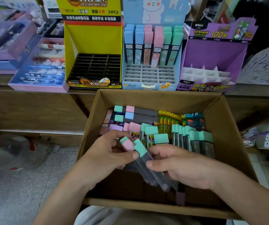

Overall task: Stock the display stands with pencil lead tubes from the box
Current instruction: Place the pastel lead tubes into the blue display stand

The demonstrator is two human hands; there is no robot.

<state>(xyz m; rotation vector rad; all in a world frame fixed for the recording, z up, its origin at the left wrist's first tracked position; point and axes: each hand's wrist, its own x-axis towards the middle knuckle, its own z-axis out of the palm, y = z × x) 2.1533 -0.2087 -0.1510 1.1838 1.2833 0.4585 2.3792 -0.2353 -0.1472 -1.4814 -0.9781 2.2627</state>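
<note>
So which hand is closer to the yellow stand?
Left. The left hand is almost straight below the yellow stand; the right hand is lower and farther right, below the purple stand.

1. Illumination: bright, even and diffuse. The light source is outside the view. Colours are saturated.
2. Shadows: soft-edged. The near interior of the box (224,127) is dark below the forearms. The recess under the counter (25,108) is dim.
3. Glare: the floor at the lower right edge is pale and washed out.
4. Focus: large print on the yellow stand (91,38) is legible, but small print is not. The pen trays (41,65) at left are smeared.
5. Motion blur: slight softness on the left hand (107,153), the right hand (179,164) and the tubes (141,149) they hold.
6. Distortion: wide-angle. The counter edge bows, and the purple stand (215,54) leans outward.
</note>
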